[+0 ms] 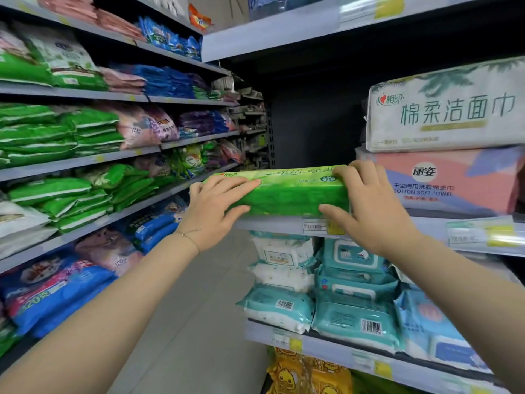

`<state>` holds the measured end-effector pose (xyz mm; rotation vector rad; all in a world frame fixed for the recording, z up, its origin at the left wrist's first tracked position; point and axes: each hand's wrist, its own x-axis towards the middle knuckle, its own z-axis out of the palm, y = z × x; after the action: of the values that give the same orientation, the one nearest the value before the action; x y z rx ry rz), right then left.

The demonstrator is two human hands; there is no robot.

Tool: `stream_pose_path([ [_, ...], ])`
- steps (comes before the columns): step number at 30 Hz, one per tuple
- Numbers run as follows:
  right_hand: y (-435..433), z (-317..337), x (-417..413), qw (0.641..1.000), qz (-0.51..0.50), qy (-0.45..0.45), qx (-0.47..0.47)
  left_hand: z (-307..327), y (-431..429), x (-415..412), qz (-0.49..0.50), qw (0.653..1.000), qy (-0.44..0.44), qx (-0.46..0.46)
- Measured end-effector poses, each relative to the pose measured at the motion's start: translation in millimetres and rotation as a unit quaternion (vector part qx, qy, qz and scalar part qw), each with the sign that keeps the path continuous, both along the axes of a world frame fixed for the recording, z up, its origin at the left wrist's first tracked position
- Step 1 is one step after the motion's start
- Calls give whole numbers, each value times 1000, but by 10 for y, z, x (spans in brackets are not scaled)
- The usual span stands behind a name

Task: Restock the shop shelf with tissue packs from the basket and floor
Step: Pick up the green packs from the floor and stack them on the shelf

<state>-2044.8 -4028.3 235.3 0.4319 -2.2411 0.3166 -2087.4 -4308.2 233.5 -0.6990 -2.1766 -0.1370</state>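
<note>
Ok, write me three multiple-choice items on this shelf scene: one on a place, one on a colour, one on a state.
1. The green tissue pack sits: A) on the floor; B) at the shelf edge, left of the pink towel pack; C) in a basket.
2. The facial-towel pack atop the pink one is mainly: A) blue; B) orange; C) white.
3. The green tissue pack is: A) untouched; B) held one-handed; C) gripped by the left hand and right hand.
Key: B, it lies beside the pink pack; C, white wrapper, green print; C, both hands' fingers curl round it.
</note>
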Motion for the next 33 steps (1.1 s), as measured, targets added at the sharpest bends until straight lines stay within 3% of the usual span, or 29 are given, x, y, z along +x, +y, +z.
stream_pose_path([
  [7, -61, -72, -196, 995, -51, 90, 11, -6, 261, -197, 34, 999, -3, 34],
  [11, -72, -101, -316, 990, -77, 88, 74, 10, 456, -350, 54, 997, -35, 46],
  [15, -122, -153, -282, 993, -73, 75, 50, 36, 605, -426, 63, 993, -89, 53],
  [19, -288, -270, -90, 995, -12, 72, 74, -73, 603, -218, 5, 994, -11, 107],
  [23, -432, -529, 56, 992, 89, 7, 84, -541, 497, 117, -44, 997, 35, -45],
  [27, -550, -942, 158, 984, 95, -34, 147, -1158, 317, 368, -16, 986, -68, -153],
  [33, -817, -1710, 239, 972, 127, -84, 177, -2013, 37, 519, 49, 955, -255, -145],
])
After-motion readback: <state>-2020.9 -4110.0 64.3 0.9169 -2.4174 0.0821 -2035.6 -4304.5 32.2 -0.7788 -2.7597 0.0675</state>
